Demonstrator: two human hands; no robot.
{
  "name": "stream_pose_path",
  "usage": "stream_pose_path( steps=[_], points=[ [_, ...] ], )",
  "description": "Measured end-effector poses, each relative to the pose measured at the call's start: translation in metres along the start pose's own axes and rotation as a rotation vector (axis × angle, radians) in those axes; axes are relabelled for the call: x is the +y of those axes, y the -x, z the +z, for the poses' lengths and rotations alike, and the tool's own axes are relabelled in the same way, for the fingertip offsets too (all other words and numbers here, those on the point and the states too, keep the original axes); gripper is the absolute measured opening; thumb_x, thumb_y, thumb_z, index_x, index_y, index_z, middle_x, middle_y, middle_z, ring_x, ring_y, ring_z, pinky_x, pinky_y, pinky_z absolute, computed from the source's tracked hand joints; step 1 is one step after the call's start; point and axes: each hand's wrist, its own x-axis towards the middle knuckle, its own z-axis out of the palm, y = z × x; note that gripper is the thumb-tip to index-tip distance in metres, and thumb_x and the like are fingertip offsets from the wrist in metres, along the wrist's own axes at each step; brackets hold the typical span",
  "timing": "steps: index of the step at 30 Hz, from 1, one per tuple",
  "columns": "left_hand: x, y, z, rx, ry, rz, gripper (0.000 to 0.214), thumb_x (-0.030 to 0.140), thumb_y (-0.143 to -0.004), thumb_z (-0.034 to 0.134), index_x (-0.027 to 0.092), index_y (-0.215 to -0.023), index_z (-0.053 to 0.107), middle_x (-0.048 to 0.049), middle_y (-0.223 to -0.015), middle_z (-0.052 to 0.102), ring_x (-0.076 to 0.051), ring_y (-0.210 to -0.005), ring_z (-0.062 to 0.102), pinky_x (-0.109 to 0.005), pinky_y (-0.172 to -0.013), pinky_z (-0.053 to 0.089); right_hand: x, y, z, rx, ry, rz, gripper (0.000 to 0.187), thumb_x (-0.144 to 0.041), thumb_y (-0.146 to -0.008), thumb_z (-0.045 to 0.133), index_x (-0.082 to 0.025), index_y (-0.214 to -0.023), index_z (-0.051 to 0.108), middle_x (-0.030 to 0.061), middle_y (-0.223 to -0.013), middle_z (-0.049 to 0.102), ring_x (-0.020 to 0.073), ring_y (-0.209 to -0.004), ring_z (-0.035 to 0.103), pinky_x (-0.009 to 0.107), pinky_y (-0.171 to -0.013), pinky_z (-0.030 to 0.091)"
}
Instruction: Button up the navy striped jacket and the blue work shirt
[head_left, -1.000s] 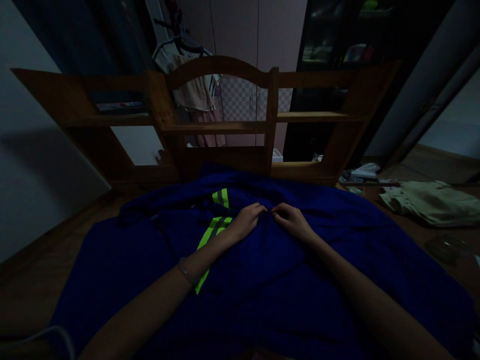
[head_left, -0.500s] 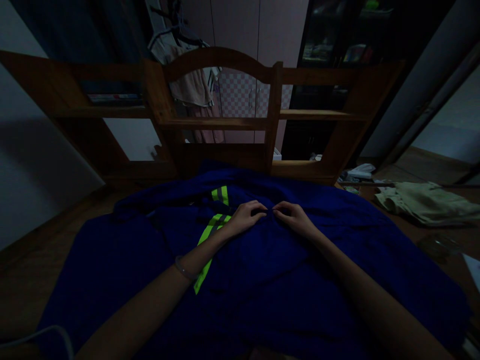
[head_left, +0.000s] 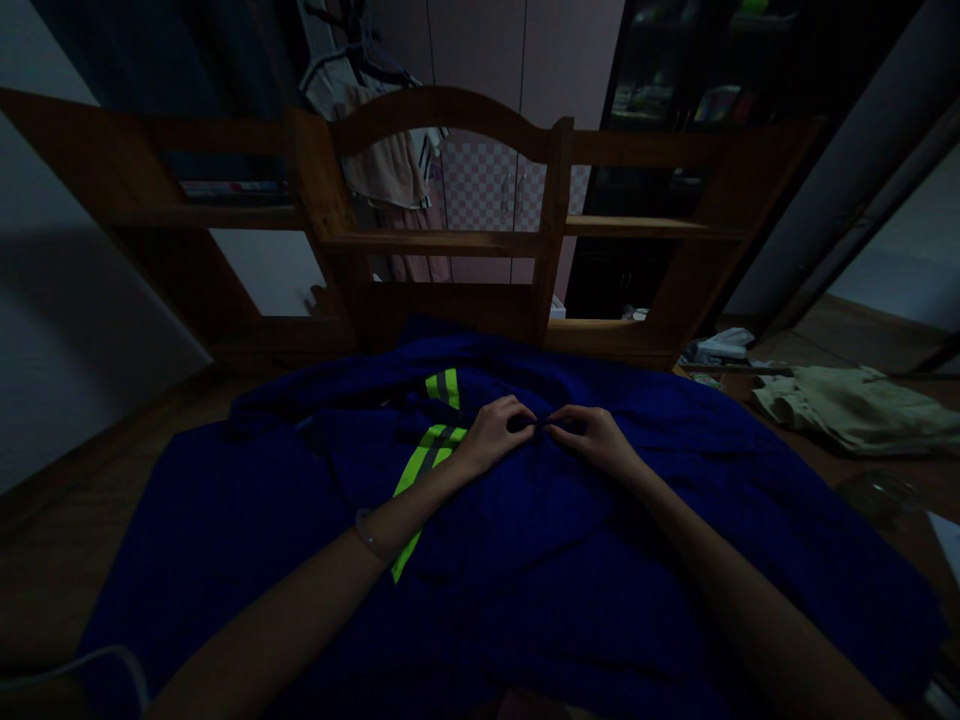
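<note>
Dim rm: L hand (head_left: 491, 435) & R hand (head_left: 592, 437) pinch blue jacket (head_left: 525, 570).

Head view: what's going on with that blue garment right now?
A person leans over a blue work jacket with neon-yellow reflective stripes, spread flat in front of a wooden shelf frame. The left hand and right hand meet at one spot near its middle, fingertips pinching the fabric. It is too dark to tell whether that is a button or a zip. A beige garment lies off to the right.
</note>
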Motion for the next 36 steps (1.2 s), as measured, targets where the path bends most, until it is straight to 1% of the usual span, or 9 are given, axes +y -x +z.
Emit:
stream_pose_path(
  steps=[4, 9, 17, 20, 26, 29, 32, 34, 36],
  points=[
    [0.0, 0.002, 0.001, 0.034, -0.075, 0.027, 0.011, 0.019, -0.08, 0.06, 0.019, -0.09, 0.066, -0.0026, -0.089, 0.06, -0.016, -0.089, 0.057, -0.028, -0.081, 0.045, -0.004, 0.002, 0.004, 0.041, 0.043, -0.047, 0.016, -0.032, -0.082, 0.061, -0.021, -0.089, 0.069, 0.0018, -0.083, 0.069, 0.0162, -0.074, 0.063, 0.025, -0.066, 0.044],
    [0.001, 0.002, 0.003, 0.028, -0.088, 0.051, 0.017, 0.019, -0.081, 0.059, 0.02, -0.096, 0.065, -0.0026, -0.091, 0.059, -0.016, -0.09, 0.056, -0.028, -0.081, 0.045, -0.006, 0.003, 0.008, 0.055, 0.071, -0.069, 0.016, -0.026, -0.084, 0.057, -0.022, -0.095, 0.068, 0.0023, -0.09, 0.069, 0.0173, -0.081, 0.064, 0.026, -0.071, 0.045],
    [0.002, -0.001, -0.002, 0.027, -0.04, 0.059, 0.016, 0.016, -0.081, 0.058, 0.021, -0.094, 0.066, -0.002, -0.089, 0.06, -0.016, -0.09, 0.056, -0.03, -0.084, 0.043, -0.009, 0.002, 0.004, 0.049, 0.012, -0.088, 0.016, -0.027, -0.089, 0.052, -0.022, -0.098, 0.065, 0.0039, -0.091, 0.064, 0.0172, -0.084, 0.06, 0.028, -0.075, 0.045],
    [0.001, -0.002, -0.004, 0.006, 0.006, 0.047, 0.014, 0.018, -0.082, 0.058, 0.021, -0.092, 0.067, -0.0012, -0.09, 0.062, -0.017, -0.091, 0.055, -0.032, -0.087, 0.041, -0.005, -0.001, -0.002, 0.021, -0.04, -0.09, 0.018, -0.031, -0.088, 0.054, -0.022, -0.097, 0.067, 0.0043, -0.088, 0.06, 0.0167, -0.081, 0.057, 0.029, -0.074, 0.045],
    [0.0, -0.003, -0.003, 0.041, 0.096, 0.029, 0.007, 0.022, -0.082, 0.061, 0.021, -0.085, 0.067, 0.0005, -0.086, 0.063, -0.015, -0.087, 0.055, -0.029, -0.085, 0.041, -0.005, -0.003, -0.006, -0.052, -0.143, -0.094, 0.018, -0.033, -0.085, 0.059, -0.022, -0.094, 0.07, 0.0034, -0.087, 0.059, 0.016, -0.083, 0.057, 0.028, -0.076, 0.044],
    [0.005, -0.003, -0.005, 0.1, 0.047, 0.009, 0.006, 0.023, -0.08, 0.064, 0.021, -0.085, 0.065, -0.0004, -0.09, 0.061, -0.016, -0.091, 0.054, -0.03, -0.086, 0.041, -0.007, -0.003, -0.006, -0.054, -0.16, -0.06, 0.019, -0.036, -0.084, 0.06, -0.022, -0.09, 0.071, 0.0033, -0.087, 0.06, 0.0162, -0.083, 0.058, 0.028, -0.077, 0.045],
    [0.012, -0.002, -0.008, 0.203, -0.098, -0.019, 0.017, 0.026, -0.075, 0.07, 0.02, -0.088, 0.062, -0.0029, -0.097, 0.058, -0.02, -0.098, 0.051, -0.035, -0.09, 0.039, -0.005, -0.003, -0.004, -0.041, -0.163, -0.013, 0.022, -0.04, -0.081, 0.062, -0.021, -0.088, 0.071, 0.0038, -0.087, 0.061, 0.0171, -0.084, 0.058, 0.029, -0.077, 0.045],
    [0.017, -0.001, -0.009, 0.198, -0.185, 0.014, 0.013, 0.026, -0.077, 0.068, 0.021, -0.088, 0.063, -0.0037, -0.098, 0.057, -0.021, -0.099, 0.05, -0.038, -0.092, 0.038, -0.002, -0.004, -0.002, -0.019, -0.169, 0.021, 0.025, -0.043, -0.08, 0.063, -0.021, -0.089, 0.071, 0.0035, -0.086, 0.062, 0.0172, -0.083, 0.058, 0.029, -0.077, 0.045],
    [0.021, 0.002, -0.009, 0.147, -0.205, 0.08, 0.006, 0.024, -0.083, 0.061, 0.021, -0.088, 0.063, -0.0036, -0.098, 0.057, -0.019, -0.098, 0.05, -0.035, -0.092, 0.039, 0.002, -0.004, 0.0, -0.003, -0.196, 0.056, 0.026, -0.044, -0.078, 0.064, -0.021, -0.088, 0.071, 0.003, -0.086, 0.063, 0.0167, -0.081, 0.058, 0.029, -0.075, 0.045]
  ],
)
